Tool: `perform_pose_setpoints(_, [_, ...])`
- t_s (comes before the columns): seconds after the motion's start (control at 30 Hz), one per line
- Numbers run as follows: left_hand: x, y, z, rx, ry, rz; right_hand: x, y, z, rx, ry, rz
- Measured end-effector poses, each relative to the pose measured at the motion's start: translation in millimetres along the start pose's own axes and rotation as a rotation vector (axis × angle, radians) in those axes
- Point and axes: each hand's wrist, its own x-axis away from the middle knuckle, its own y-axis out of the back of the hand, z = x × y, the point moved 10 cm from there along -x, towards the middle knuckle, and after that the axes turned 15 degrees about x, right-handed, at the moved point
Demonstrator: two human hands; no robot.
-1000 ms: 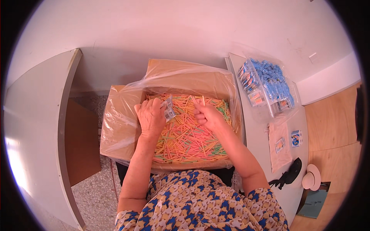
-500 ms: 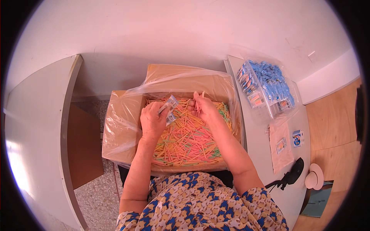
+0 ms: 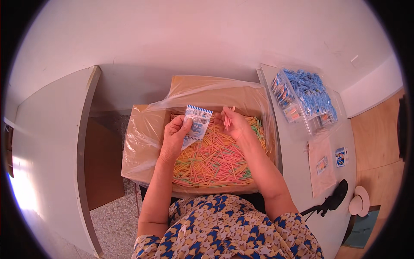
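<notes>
Between the thumb and fingers of my left hand (image 3: 176, 134) is a small clear plastic packet (image 3: 199, 122) printed in blue and white. Its printed face is turned up, and part of its lower end hangs below my thumb. My right hand (image 3: 235, 124) is closed around a few thin pink sticks (image 3: 227, 122), their ends poking out above and below the fingers. Both hands hover over a cardboard box (image 3: 144, 151) lined with clear plastic. Loose short sticks (image 3: 215, 159) in pink, orange, yellow and green fill it.
On the right-hand table (image 3: 293, 172) stands a clear plastic bin (image 3: 304, 123) heaped with blue packets (image 3: 308, 93). Nearer lie a pink cloth (image 3: 321, 172) with a packet on it, a blue-and-white pack (image 3: 341, 156) and a black strapped object (image 3: 336, 196). A grey panel (image 3: 51, 151) rises at left.
My left hand has turned the packet so its printed face shows flat and wide. My right hand still grips the pink sticks. The whole view has shifted slightly.
</notes>
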Motion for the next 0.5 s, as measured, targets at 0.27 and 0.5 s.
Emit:
perform_pose_setpoints(0.27, [0, -10, 5, -0.071, 0.012, 0.030, -8, -9, 11, -0.086, 0.026, 0.239])
perform_pose_setpoints(0.5, [2, -8, 8, -0.167, -0.037, 0.106, 64, -18, 43, 0.193, 0.363, -0.157])
